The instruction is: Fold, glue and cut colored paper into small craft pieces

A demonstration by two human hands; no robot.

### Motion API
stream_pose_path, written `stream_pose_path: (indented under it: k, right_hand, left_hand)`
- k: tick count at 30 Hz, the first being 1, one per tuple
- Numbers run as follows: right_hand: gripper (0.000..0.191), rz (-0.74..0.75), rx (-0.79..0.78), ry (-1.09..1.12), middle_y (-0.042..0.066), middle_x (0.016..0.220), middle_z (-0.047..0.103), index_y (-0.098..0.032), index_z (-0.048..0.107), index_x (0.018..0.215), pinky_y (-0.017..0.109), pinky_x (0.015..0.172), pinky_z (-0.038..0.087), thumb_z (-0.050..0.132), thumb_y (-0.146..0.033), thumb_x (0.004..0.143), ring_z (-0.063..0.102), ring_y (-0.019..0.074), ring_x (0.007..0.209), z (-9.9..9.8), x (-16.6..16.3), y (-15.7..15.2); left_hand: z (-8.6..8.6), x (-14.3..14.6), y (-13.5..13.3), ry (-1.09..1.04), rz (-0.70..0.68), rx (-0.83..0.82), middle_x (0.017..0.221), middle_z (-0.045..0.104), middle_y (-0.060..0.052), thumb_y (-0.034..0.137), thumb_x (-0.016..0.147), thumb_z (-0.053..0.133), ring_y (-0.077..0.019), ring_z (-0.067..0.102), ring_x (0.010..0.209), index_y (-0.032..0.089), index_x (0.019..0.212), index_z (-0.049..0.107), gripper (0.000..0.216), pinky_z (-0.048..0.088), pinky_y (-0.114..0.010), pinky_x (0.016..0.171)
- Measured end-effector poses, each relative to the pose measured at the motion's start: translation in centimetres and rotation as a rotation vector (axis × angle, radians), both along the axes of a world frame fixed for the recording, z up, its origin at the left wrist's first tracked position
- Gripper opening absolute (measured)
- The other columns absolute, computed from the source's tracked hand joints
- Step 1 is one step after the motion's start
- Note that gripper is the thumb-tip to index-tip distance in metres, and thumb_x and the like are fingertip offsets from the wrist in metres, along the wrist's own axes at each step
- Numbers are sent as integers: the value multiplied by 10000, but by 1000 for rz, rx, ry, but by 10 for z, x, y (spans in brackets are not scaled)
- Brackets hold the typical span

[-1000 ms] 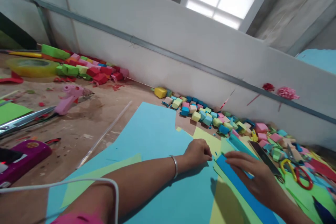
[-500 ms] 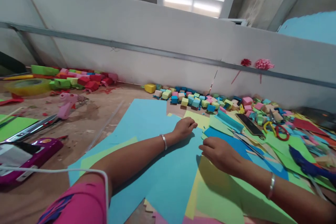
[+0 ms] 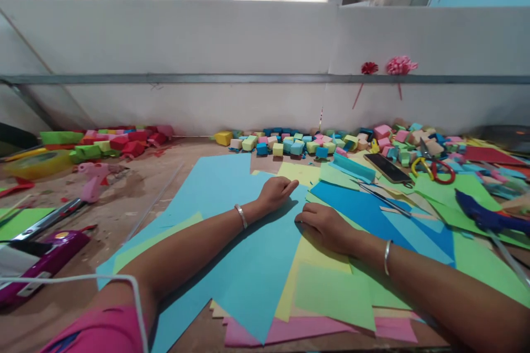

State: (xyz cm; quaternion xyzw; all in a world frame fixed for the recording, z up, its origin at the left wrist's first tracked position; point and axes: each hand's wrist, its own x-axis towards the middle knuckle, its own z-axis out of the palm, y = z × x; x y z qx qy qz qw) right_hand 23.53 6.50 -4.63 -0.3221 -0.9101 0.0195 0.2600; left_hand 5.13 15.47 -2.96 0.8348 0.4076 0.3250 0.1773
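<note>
Room above light-blue paper [image 3: 219, 182] — cubes [image 3: 296, 147] block behind.

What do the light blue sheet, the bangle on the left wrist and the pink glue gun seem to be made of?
Light blue sheet: paper or thin card, matte; it lies flat, with crisp edges and no gloss.
Left bangle: probably polished metal, being silvery with bright highlights.
Pink glue gun: likely moulded plastic, given its evenly coloured body; its finish is hard to judge.
</note>
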Motion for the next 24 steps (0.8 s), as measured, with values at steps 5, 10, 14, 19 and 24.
stream_pose_path:
  k: [5,10,14,19,24]
  right_hand:
    - [180,-46,13,340,70,859,630,-173,671,928,275,701,460,500,-123,905,581,165,794,4,2,1]
    - [148,-226,-38,569,44,818,645,-181,678,884,281,692,459,543,-122,868,582,156,762,14,6,4]
    - [143,-291,-131,608,45,811,670,-165,692,832,280,714,453,572,-88,827,596,153,774,14,9,13]
    - [147,-281,-161,603,35,773,663,-152,707,810,247,646,441,587,-67,810,574,126,697,12,9,19]
    - [146,-237,-186,585,24,780,661,-173,701,815,255,671,447,583,-87,819,576,126,710,12,10,17]
  left_hand:
    - [12,2,-19,-174,-75,17,633,355,27,410,925,355,-132,363,621,211,605,303,380,312,-273,601]
    - [25,8,-50,-228,-287,-23,739,456,3,369,910,445,-141,425,686,193,727,457,254,383,-268,635]
    - [35,13,-79,-244,-416,-127,730,510,0,301,861,597,-126,456,643,182,724,535,191,387,-243,579]
    - [57,10,-121,-89,-720,-300,734,629,-54,327,926,543,-166,576,691,206,811,713,238,451,-273,642]
    - [55,10,-122,62,-899,-401,866,667,-86,320,997,342,-188,590,784,216,1128,697,393,458,-305,738]
